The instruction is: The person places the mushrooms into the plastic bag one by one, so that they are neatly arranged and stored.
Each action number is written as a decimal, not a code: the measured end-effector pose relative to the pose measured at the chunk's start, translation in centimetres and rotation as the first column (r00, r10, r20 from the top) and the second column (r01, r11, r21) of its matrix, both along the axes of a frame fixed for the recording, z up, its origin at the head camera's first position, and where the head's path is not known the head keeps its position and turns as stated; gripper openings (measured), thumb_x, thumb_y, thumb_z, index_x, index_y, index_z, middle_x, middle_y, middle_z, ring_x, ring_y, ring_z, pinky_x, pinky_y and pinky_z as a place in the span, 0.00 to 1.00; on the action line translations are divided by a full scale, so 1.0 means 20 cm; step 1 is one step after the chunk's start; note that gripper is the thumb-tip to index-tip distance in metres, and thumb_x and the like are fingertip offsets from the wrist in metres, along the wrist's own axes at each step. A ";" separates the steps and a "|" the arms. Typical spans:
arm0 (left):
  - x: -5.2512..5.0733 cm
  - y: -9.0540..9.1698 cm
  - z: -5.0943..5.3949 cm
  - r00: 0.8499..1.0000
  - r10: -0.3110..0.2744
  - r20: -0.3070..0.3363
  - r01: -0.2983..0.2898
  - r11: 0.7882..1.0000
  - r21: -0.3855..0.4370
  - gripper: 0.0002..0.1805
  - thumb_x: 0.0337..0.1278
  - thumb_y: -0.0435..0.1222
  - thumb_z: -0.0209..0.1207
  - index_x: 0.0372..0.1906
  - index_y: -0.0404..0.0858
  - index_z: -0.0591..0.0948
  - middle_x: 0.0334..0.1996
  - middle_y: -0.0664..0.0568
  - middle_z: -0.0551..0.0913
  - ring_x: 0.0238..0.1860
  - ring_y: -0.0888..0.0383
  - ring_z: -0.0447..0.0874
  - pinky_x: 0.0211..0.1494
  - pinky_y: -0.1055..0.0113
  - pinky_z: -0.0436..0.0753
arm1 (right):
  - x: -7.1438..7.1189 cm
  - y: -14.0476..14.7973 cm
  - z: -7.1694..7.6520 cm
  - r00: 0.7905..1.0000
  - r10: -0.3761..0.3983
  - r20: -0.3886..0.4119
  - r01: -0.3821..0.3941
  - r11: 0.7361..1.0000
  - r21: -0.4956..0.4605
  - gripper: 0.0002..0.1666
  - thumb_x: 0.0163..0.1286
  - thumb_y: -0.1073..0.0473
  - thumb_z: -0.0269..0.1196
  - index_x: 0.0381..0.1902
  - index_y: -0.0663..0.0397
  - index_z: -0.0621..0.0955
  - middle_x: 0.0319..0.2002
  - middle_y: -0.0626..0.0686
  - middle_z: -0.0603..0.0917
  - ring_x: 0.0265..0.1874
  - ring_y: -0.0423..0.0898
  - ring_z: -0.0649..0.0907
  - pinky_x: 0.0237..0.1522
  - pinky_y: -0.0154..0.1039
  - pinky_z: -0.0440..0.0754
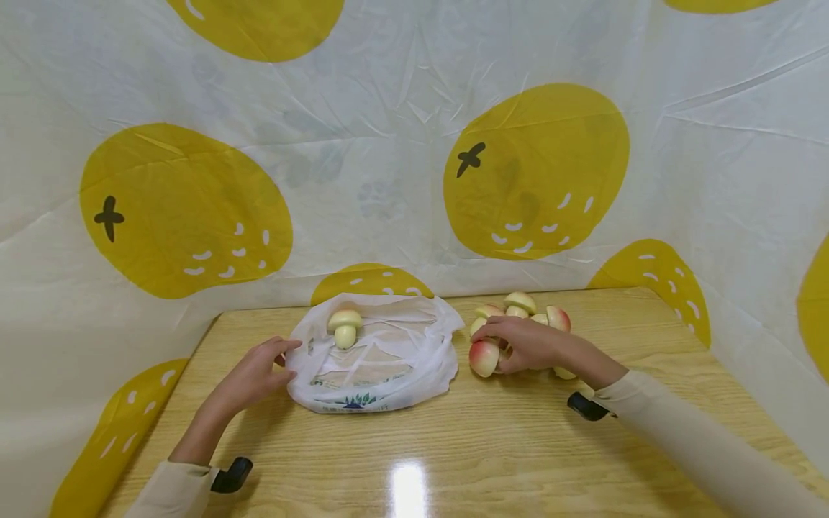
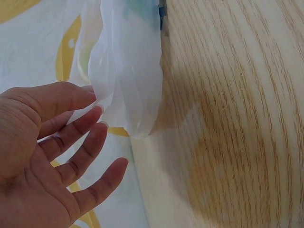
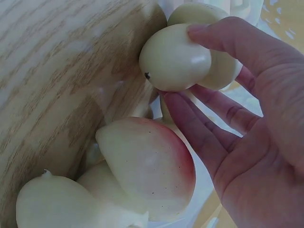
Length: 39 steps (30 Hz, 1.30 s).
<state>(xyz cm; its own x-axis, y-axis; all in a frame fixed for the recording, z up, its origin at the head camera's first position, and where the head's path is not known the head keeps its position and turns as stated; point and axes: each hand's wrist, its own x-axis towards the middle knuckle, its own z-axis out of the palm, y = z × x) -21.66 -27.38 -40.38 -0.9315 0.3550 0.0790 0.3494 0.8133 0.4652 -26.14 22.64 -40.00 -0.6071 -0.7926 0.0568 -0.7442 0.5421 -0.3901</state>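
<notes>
A white plastic bag point(image 1: 382, 399) with green print lies spread on the table, its mouth facing up. One cream toy mushroom point(image 1: 345, 329) is inside it. At the bag's left rim, my left hand point(image 1: 262, 370) touches the plastic with fingers spread and relaxed. To the right of the bag, my right hand point(image 1: 531, 342) pinches a toy mushroom point(image 3: 175, 57) by its cream stem between thumb and fingers; its red-tinged cap faces the bag. More toy mushrooms point(image 1: 520, 302) cluster behind and beneath that hand, one with a red-blushed cap point(image 3: 152, 166). The hand partly hides them.
The wood-grain table point(image 1: 479, 446) ends at a white curtain point(image 1: 376, 194) printed with large yellow fruit, close behind the bag and mushrooms. Black straps point(image 1: 232, 475) sit at both wrists. A glare spot shines on the table front.
</notes>
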 end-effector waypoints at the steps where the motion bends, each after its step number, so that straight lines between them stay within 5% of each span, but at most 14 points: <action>1: 0.00 0.00 0.00 1.000 0.000 0.000 0.000 1.000 0.002 0.26 0.56 0.27 0.67 0.61 0.24 0.78 0.48 0.42 0.82 0.44 0.49 0.80 0.42 0.59 0.82 | 0.00 0.00 0.00 1.000 0.003 0.003 -0.003 1.000 -0.009 0.30 0.52 0.67 0.70 0.57 0.54 0.82 0.49 0.48 0.82 0.39 0.40 0.78 0.41 0.38 0.81; 21: 0.00 0.00 0.01 1.000 0.013 0.009 -0.013 1.000 -0.009 0.26 0.57 0.28 0.67 0.62 0.25 0.78 0.49 0.42 0.82 0.44 0.50 0.80 0.44 0.58 0.82 | 0.03 0.01 -0.03 0.994 -0.062 0.093 0.072 0.991 -0.111 0.28 0.57 0.65 0.66 0.58 0.58 0.80 0.53 0.51 0.82 0.41 0.40 0.80 0.42 0.37 0.83; 39: 0.00 -0.01 0.01 1.000 -0.001 0.004 0.001 1.000 0.005 0.27 0.57 0.28 0.67 0.62 0.24 0.78 0.47 0.43 0.82 0.44 0.50 0.80 0.45 0.54 0.83 | 0.02 -0.02 0.04 0.957 -0.123 0.261 0.192 0.947 -0.256 0.29 0.58 0.65 0.71 0.58 0.58 0.79 0.52 0.54 0.83 0.31 0.43 0.85 0.34 0.35 0.82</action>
<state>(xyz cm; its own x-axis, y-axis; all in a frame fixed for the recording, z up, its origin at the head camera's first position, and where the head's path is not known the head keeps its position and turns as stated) -21.61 -27.57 -40.22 -0.9316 0.3551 0.0771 0.3480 0.8108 0.4707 -25.80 22.16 -39.20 -0.7457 -0.6591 0.0973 -0.5241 0.4902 -0.6964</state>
